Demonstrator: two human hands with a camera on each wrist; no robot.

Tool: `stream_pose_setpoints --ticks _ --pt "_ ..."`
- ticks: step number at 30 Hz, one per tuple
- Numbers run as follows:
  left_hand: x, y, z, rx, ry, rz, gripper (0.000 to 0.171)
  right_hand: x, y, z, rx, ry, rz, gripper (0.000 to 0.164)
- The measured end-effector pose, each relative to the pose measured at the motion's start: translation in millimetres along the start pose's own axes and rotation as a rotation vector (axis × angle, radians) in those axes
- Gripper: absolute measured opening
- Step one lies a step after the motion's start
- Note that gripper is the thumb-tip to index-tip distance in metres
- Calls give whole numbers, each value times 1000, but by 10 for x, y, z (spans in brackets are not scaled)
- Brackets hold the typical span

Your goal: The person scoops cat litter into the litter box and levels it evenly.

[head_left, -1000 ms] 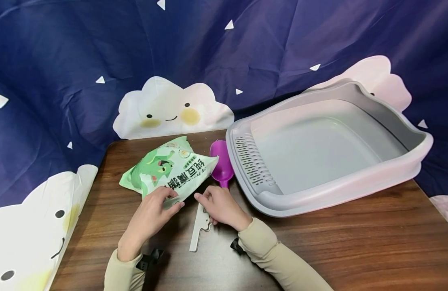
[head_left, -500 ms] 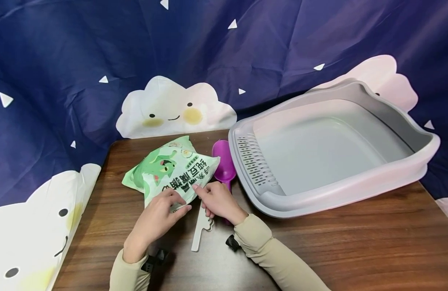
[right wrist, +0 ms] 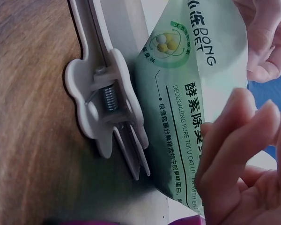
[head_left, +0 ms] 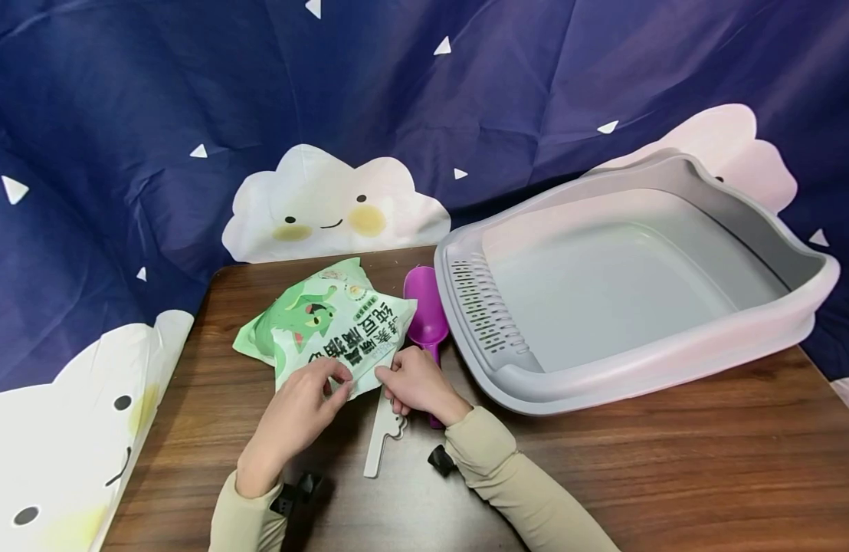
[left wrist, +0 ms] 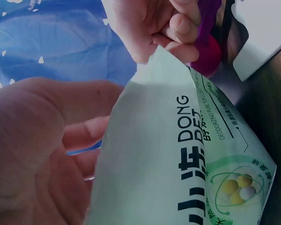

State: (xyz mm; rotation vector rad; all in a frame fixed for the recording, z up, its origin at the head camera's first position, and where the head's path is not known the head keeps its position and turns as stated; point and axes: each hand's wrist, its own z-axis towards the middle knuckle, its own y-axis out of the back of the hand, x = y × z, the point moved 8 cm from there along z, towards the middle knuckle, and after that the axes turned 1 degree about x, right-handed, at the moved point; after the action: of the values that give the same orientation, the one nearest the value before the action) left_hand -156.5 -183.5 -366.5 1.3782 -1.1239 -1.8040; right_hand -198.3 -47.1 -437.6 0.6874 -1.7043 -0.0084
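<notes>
A green and white cat litter bag (head_left: 328, 322), printed with a green cat, lies toward the table's left side. My left hand (head_left: 296, 406) pinches its near edge between thumb and fingers; part of that grip is hidden behind the bag in the left wrist view. At the near right corner, my right hand (head_left: 417, 383) pinches the same edge, its thumb and fingertips (left wrist: 182, 51) right at the bag's top. Below the right hand lies a pale bag clip (right wrist: 105, 98) with a metal spring, close beside the bag. A purple scoop (head_left: 424, 307) stretches behind and under the right hand.
A large grey litter box (head_left: 576, 383) with a slotted ledge fills the right part of the wooden table (head_left: 673, 475). A dark blue curtain (head_left: 397, 77) with smiling clouds hangs behind and to the left.
My right hand has moved from near the clip to the bag's corner and pinches it. The left thumb and fingers have closed on the near edge. The clip stays put.
</notes>
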Motion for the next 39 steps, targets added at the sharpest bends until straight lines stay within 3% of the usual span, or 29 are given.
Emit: stream_pose_setpoints --ticks 6,12,21,28,39 --pt "75 -65 49 80 120 49 20 -30 -23 0 36 -20 7 31" --pt "65 -132 88 109 154 163 8 -30 -35 -1 53 -6 -5 31" --pt "-9 -184 179 62 116 245 34 -30 -16 1 29 12 -11 30" --pt "-69 -139 192 -9 100 272 35 -7 -3 7 20 31 -12 29" --pt "-142 56 174 -105 24 301 29 11 16 18 32 29 -26 30"
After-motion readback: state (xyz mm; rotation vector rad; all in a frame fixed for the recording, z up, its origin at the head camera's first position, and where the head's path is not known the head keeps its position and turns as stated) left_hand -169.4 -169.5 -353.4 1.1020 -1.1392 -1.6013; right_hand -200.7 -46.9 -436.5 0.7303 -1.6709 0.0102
